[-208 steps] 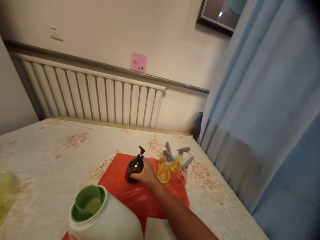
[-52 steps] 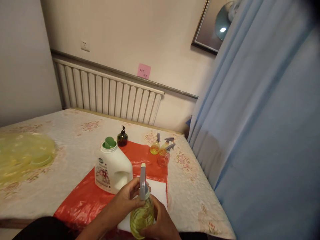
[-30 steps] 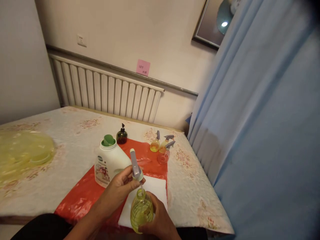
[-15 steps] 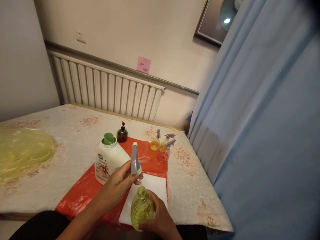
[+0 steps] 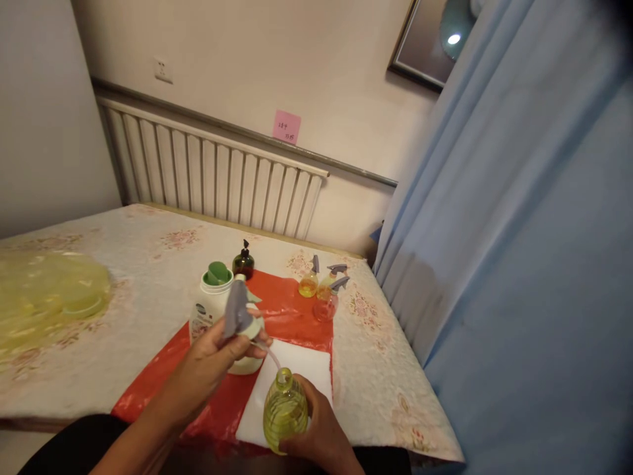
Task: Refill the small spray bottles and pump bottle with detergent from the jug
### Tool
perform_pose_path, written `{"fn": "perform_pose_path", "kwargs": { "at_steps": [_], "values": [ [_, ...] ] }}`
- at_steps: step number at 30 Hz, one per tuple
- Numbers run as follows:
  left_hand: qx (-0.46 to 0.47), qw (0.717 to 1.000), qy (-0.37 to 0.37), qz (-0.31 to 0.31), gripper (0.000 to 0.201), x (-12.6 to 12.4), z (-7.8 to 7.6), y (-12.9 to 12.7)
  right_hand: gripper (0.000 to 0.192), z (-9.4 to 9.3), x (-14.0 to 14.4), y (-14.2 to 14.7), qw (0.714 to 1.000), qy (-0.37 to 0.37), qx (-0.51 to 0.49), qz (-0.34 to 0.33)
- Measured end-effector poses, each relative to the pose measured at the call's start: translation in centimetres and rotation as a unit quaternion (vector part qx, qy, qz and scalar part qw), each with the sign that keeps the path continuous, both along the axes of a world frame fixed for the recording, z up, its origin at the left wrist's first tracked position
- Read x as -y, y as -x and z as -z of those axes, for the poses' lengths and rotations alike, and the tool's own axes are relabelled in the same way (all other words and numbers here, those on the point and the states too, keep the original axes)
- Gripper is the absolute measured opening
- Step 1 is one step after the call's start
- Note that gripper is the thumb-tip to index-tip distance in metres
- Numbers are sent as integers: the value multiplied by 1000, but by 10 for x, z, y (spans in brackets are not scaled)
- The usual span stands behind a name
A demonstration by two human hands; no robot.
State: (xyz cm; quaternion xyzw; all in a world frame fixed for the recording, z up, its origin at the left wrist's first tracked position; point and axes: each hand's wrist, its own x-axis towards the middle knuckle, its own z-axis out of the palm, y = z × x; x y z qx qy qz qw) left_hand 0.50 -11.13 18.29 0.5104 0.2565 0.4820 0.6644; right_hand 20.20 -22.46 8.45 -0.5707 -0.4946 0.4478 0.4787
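Observation:
My left hand (image 5: 222, 353) is closed round the collar of a grey and pale green trigger spray head (image 5: 239, 311), which is tilted. Its thin clear tube (image 5: 271, 357) bends down to the mouth of a yellow-green ribbed spray bottle (image 5: 283, 414); whether the tip is inside I cannot tell. That bottle is gripped from the right by my right hand (image 5: 319, 422), a little above a white foam sheet (image 5: 257, 408). Behind my left hand stands a white jug (image 5: 202, 315) with a green cup-like cap (image 5: 217, 272) in its opening.
Three small spray bottles (image 5: 324, 305) stand together at the far right of the red plastic sheet (image 5: 289, 297). A dark green pump bottle (image 5: 243, 262) is behind the jug. Yellow film (image 5: 49, 290) lies to the left on the flowered cover (image 5: 148, 264). A blue curtain (image 5: 475, 231) hangs at right.
My left hand has moved left and tipped the spray head over to the left, so its tube now bends. The yellow-green bottle has stayed in my right hand almost in place.

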Motion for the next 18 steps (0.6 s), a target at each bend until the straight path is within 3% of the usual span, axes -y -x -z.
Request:
{"fn": "perform_pose_path", "kwargs": {
  "at_steps": [4,8,13,18],
  "values": [
    [148,984,61,-81,40,-10,15,20,91,5,-3,-8,999,9,34,18],
    [208,961,137,-123,33,-16,40,50,92,14,-13,-22,996,14,81,35],
    [215,937,248,-120,33,-19,94,81,87,3,-38,-36,990,-2,139,37],
    [243,903,334,-115,43,-28,154,105,84,-33,-75,-35,969,-68,236,24]
  ]
}}
